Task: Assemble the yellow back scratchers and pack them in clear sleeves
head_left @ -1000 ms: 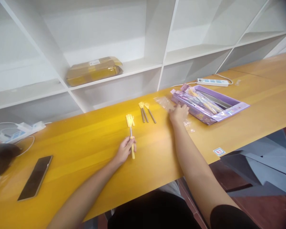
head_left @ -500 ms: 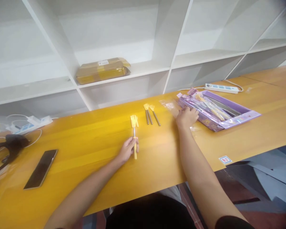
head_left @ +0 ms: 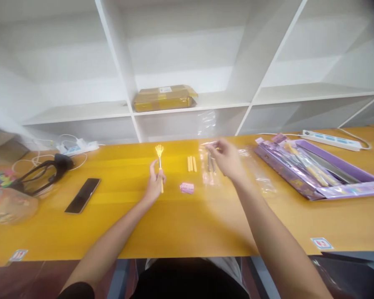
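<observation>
My left hand (head_left: pixel 156 182) is closed around the yellow handle of a back scratcher (head_left: pixel 160 160), its thin metal shaft and hand-shaped yellow head pointing away from me. My right hand (head_left: pixel 227 160), blurred, pinches a clear plastic bag (head_left: pixel 207 126) that hangs up over the table. Through and behind the bag show the metal rods (head_left: pixel 210 162) of the other scratcher parts; their heads are hidden by the bag and my fingers. Between my hands lie several short yellow handles (head_left: pixel 191 164) side by side. Nearer me is a small pile of pink cards (head_left: pixel 187 188).
More clear bags (head_left: pixel 263 182) lie right of my right hand, beside a purple box (head_left: pixel 324 182) of packed goods. A phone (head_left: pixel 82 195), black straps (head_left: pixel 43 172) and a clear tub (head_left: pixel 12 203) stand left. Power strips (head_left: pixel 330 140) lie at the back; a taped parcel (head_left: pixel 165 98) sits on the shelf.
My right hand has come away from beside the purple box, lifting a clear bag over the rods. My left hand has moved left with the back scratcher, uncovering the handles and cards.
</observation>
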The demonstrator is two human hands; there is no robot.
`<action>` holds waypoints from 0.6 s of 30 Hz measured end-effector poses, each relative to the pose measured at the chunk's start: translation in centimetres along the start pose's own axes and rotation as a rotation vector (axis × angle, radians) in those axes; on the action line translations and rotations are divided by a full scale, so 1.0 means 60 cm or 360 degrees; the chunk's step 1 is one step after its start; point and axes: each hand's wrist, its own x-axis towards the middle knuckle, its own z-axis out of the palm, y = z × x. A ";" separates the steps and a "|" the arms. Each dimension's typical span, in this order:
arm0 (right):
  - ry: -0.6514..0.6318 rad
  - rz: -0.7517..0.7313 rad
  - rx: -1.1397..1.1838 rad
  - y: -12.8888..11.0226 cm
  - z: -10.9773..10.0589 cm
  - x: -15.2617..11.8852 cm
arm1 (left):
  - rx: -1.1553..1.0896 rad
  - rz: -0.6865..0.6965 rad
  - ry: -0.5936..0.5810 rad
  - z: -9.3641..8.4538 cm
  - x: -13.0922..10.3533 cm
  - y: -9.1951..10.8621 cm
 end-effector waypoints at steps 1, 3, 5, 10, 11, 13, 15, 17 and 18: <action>-0.0128 0.0057 0.0189 -0.005 0.032 -0.024 | -0.0018 -0.0016 -0.0105 -0.003 -0.012 0.001; -0.0230 0.0175 0.0446 0.001 0.096 -0.074 | -0.0091 -0.0133 -0.0325 -0.004 -0.037 -0.001; -0.0175 0.0245 0.0543 0.018 0.150 -0.119 | -0.0134 -0.0228 -0.0422 -0.002 -0.060 -0.006; -0.0178 0.0246 0.0647 0.053 0.204 -0.180 | 0.0001 -0.0108 -0.0547 -0.003 -0.089 -0.001; -0.0208 0.0241 0.0672 0.054 0.202 -0.185 | 0.0039 -0.0075 -0.0611 -0.003 -0.092 0.002; -0.0306 0.0232 0.0722 0.053 0.191 -0.192 | 0.0126 -0.0082 -0.0740 -0.003 -0.099 0.004; -0.0392 0.0256 0.0857 0.049 0.177 -0.197 | 0.0185 -0.0145 -0.0814 -0.002 -0.106 0.002; -0.0383 0.0323 0.1066 0.045 0.168 -0.201 | 0.0158 -0.0171 -0.0799 0.002 -0.112 -0.002; -0.0335 0.0362 0.1162 0.043 0.166 -0.203 | 0.0123 -0.0163 -0.0760 0.003 -0.114 -0.004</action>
